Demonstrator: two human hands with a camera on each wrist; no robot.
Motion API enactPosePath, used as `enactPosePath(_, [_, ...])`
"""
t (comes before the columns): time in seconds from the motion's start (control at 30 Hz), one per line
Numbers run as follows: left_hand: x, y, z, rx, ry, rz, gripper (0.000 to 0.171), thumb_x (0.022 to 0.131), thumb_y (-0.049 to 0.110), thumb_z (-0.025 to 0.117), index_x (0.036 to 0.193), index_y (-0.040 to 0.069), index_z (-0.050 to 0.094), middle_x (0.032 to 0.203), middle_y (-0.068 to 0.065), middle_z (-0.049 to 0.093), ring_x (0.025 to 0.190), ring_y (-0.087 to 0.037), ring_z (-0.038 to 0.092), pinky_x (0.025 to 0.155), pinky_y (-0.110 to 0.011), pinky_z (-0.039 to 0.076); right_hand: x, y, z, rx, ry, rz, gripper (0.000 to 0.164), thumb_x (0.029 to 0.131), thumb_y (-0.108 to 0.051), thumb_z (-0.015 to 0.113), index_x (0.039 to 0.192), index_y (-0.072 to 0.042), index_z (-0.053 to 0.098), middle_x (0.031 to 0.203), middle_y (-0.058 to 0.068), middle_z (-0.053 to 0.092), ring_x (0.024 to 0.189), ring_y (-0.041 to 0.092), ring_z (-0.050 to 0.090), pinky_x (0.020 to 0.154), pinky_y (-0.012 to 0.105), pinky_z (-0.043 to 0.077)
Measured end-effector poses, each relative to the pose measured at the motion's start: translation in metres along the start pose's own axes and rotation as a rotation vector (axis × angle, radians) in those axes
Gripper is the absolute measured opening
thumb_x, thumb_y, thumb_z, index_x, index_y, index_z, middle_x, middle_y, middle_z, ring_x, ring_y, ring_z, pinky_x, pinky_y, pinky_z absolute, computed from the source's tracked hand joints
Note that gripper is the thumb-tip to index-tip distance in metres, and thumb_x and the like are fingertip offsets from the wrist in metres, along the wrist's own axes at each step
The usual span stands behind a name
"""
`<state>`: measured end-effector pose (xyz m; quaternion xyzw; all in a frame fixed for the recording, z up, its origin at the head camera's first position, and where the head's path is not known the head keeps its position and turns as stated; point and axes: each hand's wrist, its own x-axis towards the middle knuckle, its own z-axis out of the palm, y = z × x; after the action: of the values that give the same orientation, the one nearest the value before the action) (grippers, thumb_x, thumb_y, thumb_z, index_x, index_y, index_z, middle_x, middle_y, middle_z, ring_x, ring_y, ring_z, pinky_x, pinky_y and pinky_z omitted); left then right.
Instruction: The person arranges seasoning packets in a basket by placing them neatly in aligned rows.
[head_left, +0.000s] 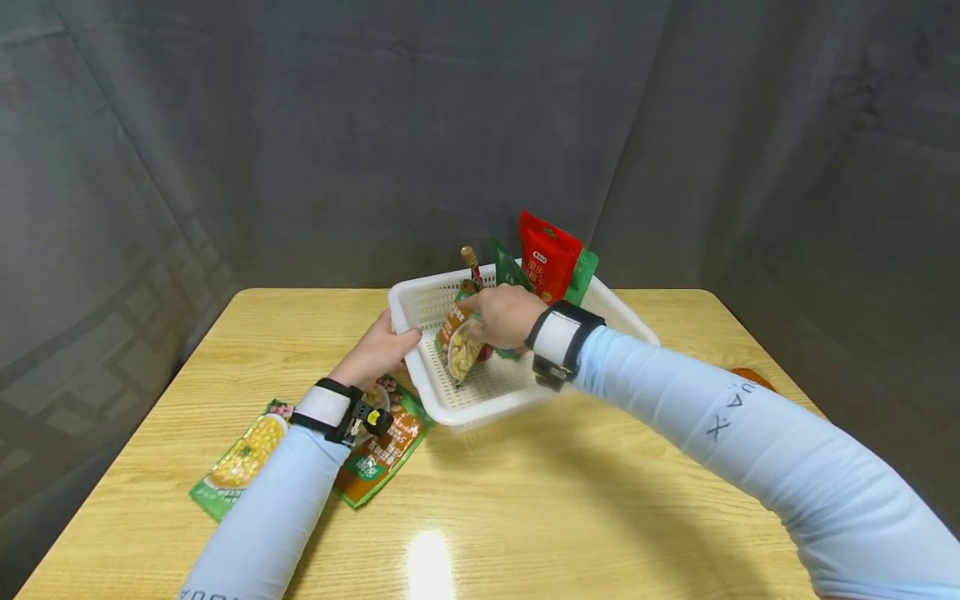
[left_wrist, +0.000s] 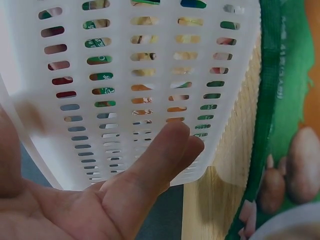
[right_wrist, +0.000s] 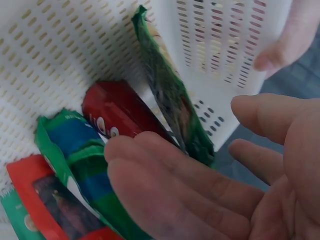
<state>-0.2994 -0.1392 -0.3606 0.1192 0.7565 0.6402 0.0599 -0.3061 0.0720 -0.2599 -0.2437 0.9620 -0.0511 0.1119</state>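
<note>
My left hand grips the left rim of a white plastic basket, its fingers against the perforated outer wall. Inside the basket, my right hand is over the contents; the right wrist view shows its fingers fairly straight, thumb apart and nothing pinched. Just beyond these fingers stands a brown-and-green food packet, leaning near the left wall. Beside it leans a dark red bottle with a gold cap. A green packet, a red packet and another green packet stand to the right.
Two more food packets lie on the wooden table at the left: a yellow-and-green one partly under the left forearm and a brown-and-green one by the basket. An orange-brown item shows behind the right sleeve. Grey cloth hangs behind.
</note>
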Motion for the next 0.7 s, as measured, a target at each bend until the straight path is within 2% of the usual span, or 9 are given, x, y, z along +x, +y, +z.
enactPosePath(0.07, [-0.001, 0.001, 0.000, -0.003, 0.000, -0.002, 0.060, 0.100, 0.009, 0.042, 0.155, 0.005, 0.018, 0.144, -0.031, 0.039, 0.118, -0.053, 0.052, 0.079, -0.052, 0.057, -0.005, 0.000, -0.004, -0.030, 0.016, -0.017, 0.057, 0.096, -0.039, 0.064, 0.149, -0.026, 0.047, 0.135, 0.010, 0.060, 0.078, 0.021, 0.067, 0.065, 0.032, 0.055])
enactPosePath(0.13, [-0.001, 0.001, 0.000, -0.003, -0.007, 0.002, 0.061, 0.101, 0.009, 0.042, 0.156, 0.005, 0.017, 0.145, -0.031, 0.038, 0.118, -0.053, 0.052, 0.079, -0.052, 0.057, -0.010, 0.001, -0.010, -0.062, 0.035, -0.054, 0.056, 0.096, -0.040, 0.064, 0.147, -0.024, 0.050, 0.141, 0.007, 0.056, 0.083, 0.020, 0.064, 0.070, 0.033, 0.053])
enactPosePath(0.23, [-0.001, 0.000, -0.001, -0.005, -0.012, 0.007, 0.062, 0.101, 0.008, 0.041, 0.156, 0.005, 0.015, 0.146, -0.032, 0.037, 0.118, -0.053, 0.052, 0.079, -0.052, 0.057, -0.021, 0.005, -0.021, -0.066, 0.050, -0.099, 0.050, 0.096, -0.038, 0.064, 0.143, -0.020, 0.056, 0.115, 0.004, 0.069, 0.067, 0.015, 0.057, 0.064, 0.033, 0.049])
enactPosePath(0.27, [-0.001, 0.000, -0.002, -0.004, -0.011, 0.008, 0.062, 0.100, 0.009, 0.041, 0.156, 0.005, 0.015, 0.146, -0.032, 0.037, 0.118, -0.053, 0.052, 0.079, -0.051, 0.057, -0.025, 0.008, -0.026, -0.057, 0.056, -0.113, 0.047, 0.097, -0.035, 0.064, 0.141, -0.018, 0.058, 0.099, 0.003, 0.071, 0.057, 0.014, 0.051, 0.069, 0.034, 0.051])
enactPosePath(0.33, [-0.001, -0.001, -0.003, -0.004, -0.009, 0.005, 0.063, 0.100, 0.009, 0.041, 0.156, 0.005, 0.014, 0.146, -0.032, 0.036, 0.118, -0.053, 0.052, 0.079, -0.051, 0.057, -0.034, 0.014, -0.035, -0.012, 0.076, -0.133, 0.042, 0.097, -0.031, 0.064, 0.136, -0.016, 0.062, 0.070, 0.001, 0.062, 0.045, 0.013, 0.041, 0.061, 0.034, 0.048])
enactPosePath(0.4, [-0.001, -0.001, -0.004, -0.004, -0.002, 0.000, 0.063, 0.100, 0.009, 0.042, 0.156, 0.004, 0.013, 0.146, -0.032, 0.036, 0.118, -0.053, 0.052, 0.080, -0.051, 0.057, -0.043, 0.023, -0.044, 0.032, 0.120, -0.150, 0.038, 0.098, -0.029, 0.063, 0.133, -0.014, 0.065, 0.057, -0.001, 0.053, 0.042, 0.012, 0.039, 0.057, 0.033, 0.045])
enactPosePath(0.47, [-0.002, -0.001, -0.005, -0.002, 0.002, -0.005, 0.063, 0.100, 0.009, 0.042, 0.156, 0.004, 0.013, 0.146, -0.032, 0.036, 0.118, -0.053, 0.052, 0.080, -0.051, 0.057, -0.052, 0.034, -0.052, 0.079, 0.166, -0.149, 0.035, 0.098, -0.028, 0.063, 0.129, -0.013, 0.067, 0.056, 0.000, 0.054, 0.043, 0.014, 0.041, 0.056, 0.033, 0.044])
enactPosePath(0.5, [-0.002, -0.001, -0.005, -0.002, 0.002, -0.007, 0.063, 0.101, 0.009, 0.042, 0.156, 0.005, 0.013, 0.146, -0.031, 0.036, 0.119, -0.053, 0.052, 0.080, -0.051, 0.057, -0.056, 0.041, -0.056, 0.107, 0.192, -0.142, 0.034, 0.098, -0.027, 0.063, 0.128, -0.013, 0.068, 0.060, -0.001, 0.058, 0.045, 0.015, 0.043, 0.049, 0.031, 0.037])
enactPosePath(0.7, [-0.004, 0.001, -0.006, 0.002, 0.002, -0.024, 0.062, 0.102, 0.011, 0.043, 0.157, 0.008, 0.013, 0.147, -0.029, 0.037, 0.120, -0.052, 0.051, 0.080, -0.052, 0.056, -0.079, 0.088, -0.062, 0.270, 0.323, -0.005, 0.035, 0.099, -0.029, 0.060, 0.128, -0.011, 0.067, 0.090, 0.004, 0.073, 0.072, 0.020, 0.064, 0.062, 0.034, 0.051])
